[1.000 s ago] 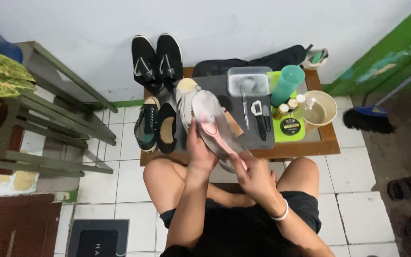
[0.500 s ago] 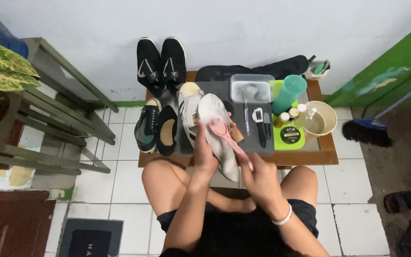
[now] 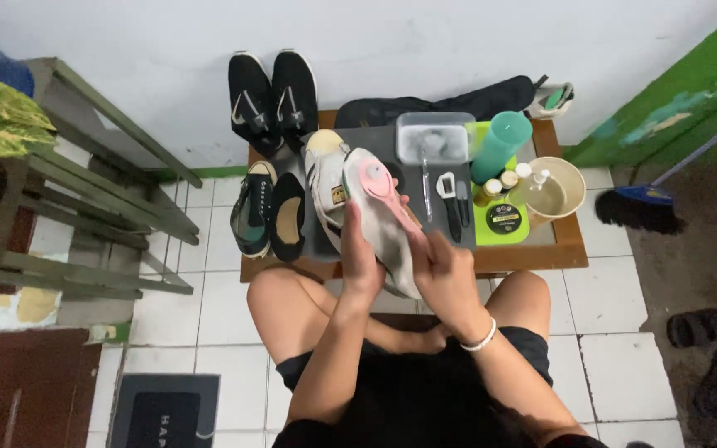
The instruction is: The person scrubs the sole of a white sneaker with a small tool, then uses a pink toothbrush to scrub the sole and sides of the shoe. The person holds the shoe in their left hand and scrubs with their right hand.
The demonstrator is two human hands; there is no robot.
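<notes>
Seated on white floor tiles (image 3: 616,311) before my low wooden bench (image 3: 570,249) against the white wall (image 3: 425,41), my left hand (image 3: 358,261) grips a pale worn sneaker (image 3: 379,224) while my right hand (image 3: 446,278) clasps a pink-handled brush (image 3: 383,191).

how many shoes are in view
6, not counting the sandals at far right: two black sneakers against the wall, a dark pair on the table's left, a cream shoe beside them, and a white shoe held in both hands. Others may be hidden.

Round black tin (image 3: 504,218) on table (image 3: 570,249)
</notes>
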